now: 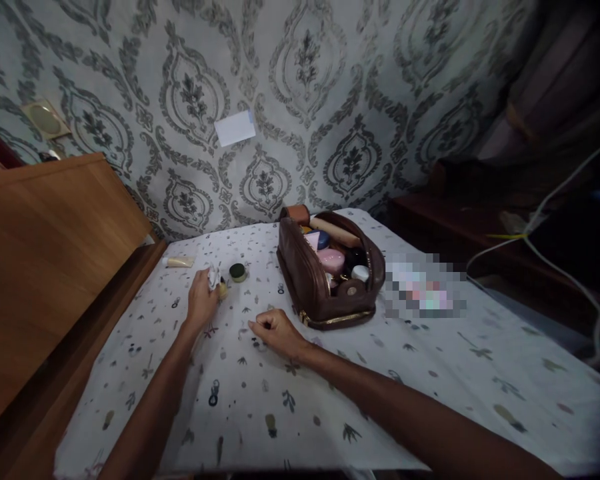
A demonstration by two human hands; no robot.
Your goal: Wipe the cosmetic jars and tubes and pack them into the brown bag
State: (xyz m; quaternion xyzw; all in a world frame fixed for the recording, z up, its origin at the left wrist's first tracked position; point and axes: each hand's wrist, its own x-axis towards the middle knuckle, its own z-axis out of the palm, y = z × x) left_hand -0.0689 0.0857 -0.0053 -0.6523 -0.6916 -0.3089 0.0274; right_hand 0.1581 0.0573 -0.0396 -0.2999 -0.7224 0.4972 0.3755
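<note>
- left hand [203, 297] lies on the bench [430, 373], fingers closed round a crumpled white tissue [213, 277]; a small yellowish item [223, 289] pokes out at the fingertips, touching them, can't tell what it is
- right hand [275, 330] rests on the cloth in a loose fist, thumb against curled fingers; can't tell if anything is pinched inside, nothing visible
- small dark round lid or jar [238, 272] sits just beside the left hand, apart from it, out on the cloth
- cream tube [179, 262] lies flat near the bench's far left edge, also out
- brown toiletry bag [330, 273] stands unzipped right of the hands, near but not touching either one; packed with pink compacts, a white cap, dark jars, a brown cylinder at its back
- progress judgement: looks early to midway; only two or three small items are out of the bag, the bulk is still inside; the wiping or sorting in hand seems to cover one item so far
- left to do, by my read: lid and tube still loose on the cloth, bag still open
- blurred patch to the right of the bag, contents unreadable
- wooden furniture [45, 247] at left, patterned wallpaper [300, 100] behind
</note>
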